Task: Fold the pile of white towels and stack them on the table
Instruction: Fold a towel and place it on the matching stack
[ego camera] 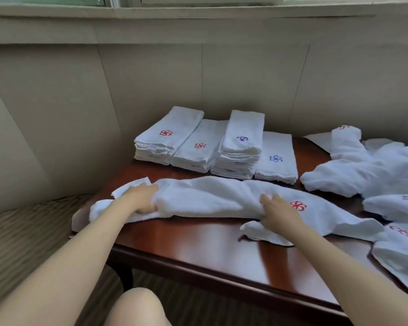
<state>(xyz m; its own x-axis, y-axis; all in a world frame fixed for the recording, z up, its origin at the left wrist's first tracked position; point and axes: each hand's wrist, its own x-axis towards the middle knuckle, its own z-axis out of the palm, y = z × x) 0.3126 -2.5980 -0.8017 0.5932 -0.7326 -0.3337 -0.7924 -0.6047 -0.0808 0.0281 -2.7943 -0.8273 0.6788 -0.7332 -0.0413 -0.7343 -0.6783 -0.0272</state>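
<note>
No words, numbers or brand names can be read. The only marks are small stitched flower-like emblems on the towels. A red emblem point(298, 205) sits on the long towel point(212, 196), just beside the right hand point(279, 211). Beyond the hands, two folded stacks carry red emblems point(166, 132) and two carry blue emblems point(275, 158). Right of the right hand, the loose pile point(372, 175) shows more red ones.

A glossy dark red-brown wooden table point(198, 245) carries everything. A long white towel point(222, 198) lies across it under both hands. Beyond the hands, four stacks of folded towels point(212, 147) stand side by side. Right of the right hand point(278, 212) lies a heap of unfolded towels point(372, 172).
</note>
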